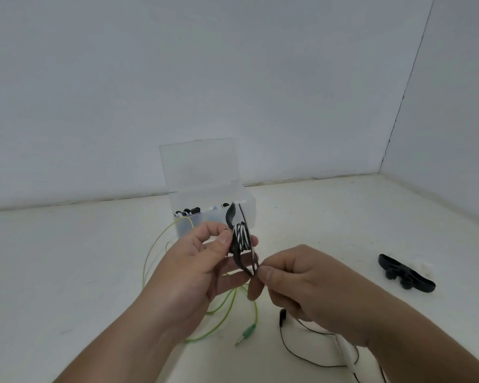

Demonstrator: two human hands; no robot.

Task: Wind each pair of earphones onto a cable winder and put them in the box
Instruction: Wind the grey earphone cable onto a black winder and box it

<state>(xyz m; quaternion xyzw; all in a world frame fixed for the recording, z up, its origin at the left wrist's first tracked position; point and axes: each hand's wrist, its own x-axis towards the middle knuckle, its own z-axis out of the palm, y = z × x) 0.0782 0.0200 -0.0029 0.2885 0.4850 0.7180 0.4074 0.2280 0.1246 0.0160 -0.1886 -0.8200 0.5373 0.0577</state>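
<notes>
Head view, left hand: the left hand (pixel 197 266) is gripping the black cable winder (pixel 230 217) at mid-frame, thumb and fingers curling round its middle and holding it roughly upright.
Head view, wound set: the striped earphones (pixel 242 236) are sitting in tight black-and-white turns round the winder's waist, with only a short tail running down toward five o'clock.
Head view, right hand: the right hand (pixel 302 280) is pinching that tail between thumb and forefinger, just beside the winder's lower wing, with the other fingers curling underneath.
Head view, box: the clear box (pixel 249 209) is standing with its lid up at twelve o'clock of the hands, just behind them on the tabletop (pixel 67 272). Finished sets seem to be lying inside.
Head view, waiting pile: the green earphones (pixel 248 331) are sprawling loose from seven round to six o'clock, and thin black earphones (pixel 282 317) are trailing at five. A spare winder (pixel 407 275) is lying at three, well apart.
Step in hand: by the look of it, the wind is closing out and the tail is being secured.
Doing it well: keep the left grip firm so the turns are not slipping. Keep the tail taut while leading it into the wing's notch, easing rather than yanking. Only then carry the bundle up to twelve o'clock and drop it in.
</notes>
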